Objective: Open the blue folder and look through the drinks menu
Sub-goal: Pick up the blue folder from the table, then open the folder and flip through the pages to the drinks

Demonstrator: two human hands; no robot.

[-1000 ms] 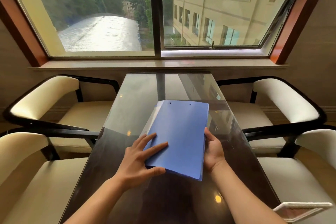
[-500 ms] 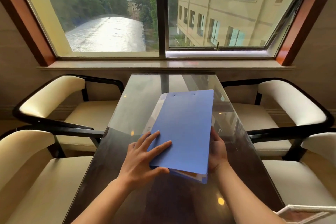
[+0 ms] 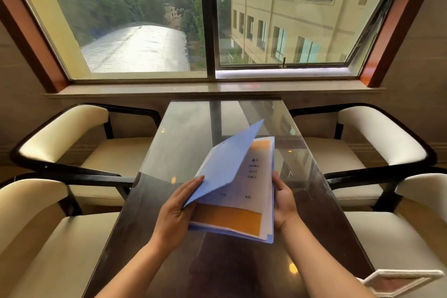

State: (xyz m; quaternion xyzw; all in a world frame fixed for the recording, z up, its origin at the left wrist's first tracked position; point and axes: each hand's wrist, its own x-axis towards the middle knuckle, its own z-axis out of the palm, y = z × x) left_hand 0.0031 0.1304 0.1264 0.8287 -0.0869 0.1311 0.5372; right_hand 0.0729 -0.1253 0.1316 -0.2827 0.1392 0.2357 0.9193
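The blue folder (image 3: 226,167) is held above the dark glass table (image 3: 193,133), its front cover lifted and swung partly to the left. Under the cover shows the drinks menu page (image 3: 254,191), white with orange bands at top and bottom, small black text and a price. My left hand (image 3: 176,213) grips the folder's near left corner, fingers on the lifted cover. My right hand (image 3: 284,203) holds the folder's right edge, thumb on the page.
Cream armchairs with black frames stand on both sides: two on the left (image 3: 72,143) and two on the right (image 3: 377,138). A wide window (image 3: 208,19) and its sill lie beyond the table's far end. A white-rimmed object (image 3: 401,282) sits at the near right corner.
The folder was shut and flat in both hands. Now its cover is lifted and swung left, and the menu page shows. My left hand has shifted from on top of the cover to its edge.
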